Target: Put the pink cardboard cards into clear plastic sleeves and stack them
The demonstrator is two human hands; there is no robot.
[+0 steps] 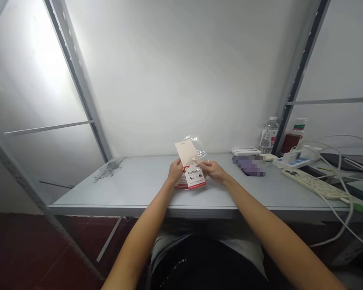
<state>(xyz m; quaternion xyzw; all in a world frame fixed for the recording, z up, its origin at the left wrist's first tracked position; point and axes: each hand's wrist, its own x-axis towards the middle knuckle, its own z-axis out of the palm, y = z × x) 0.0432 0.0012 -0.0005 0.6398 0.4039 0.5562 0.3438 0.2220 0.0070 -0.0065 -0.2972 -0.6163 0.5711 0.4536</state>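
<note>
My left hand (176, 170) is closed on the left side of a printed cardboard card (187, 152), cream at the top and white with red bands and Chinese print below. Clear plastic packaging (202, 154) shows behind the card and past its right side. With thumb and fingers together, my right hand (213, 170) pinches the packaging by the card's right edge. Another red-and-white printed piece (182, 184) is partly hidden behind the card. Both hands are just over the desk, near its front edge.
On the right of the desk (133, 181) lie a purple phone (250, 166), a white box-shaped item (246, 152), a power strip (292, 161), a cream-cased phone (313, 183) and tangled white cables (340, 161). A plastic bottle (269, 135) stands by the frame post. Dark scribble-like marks (109, 170) are at left.
</note>
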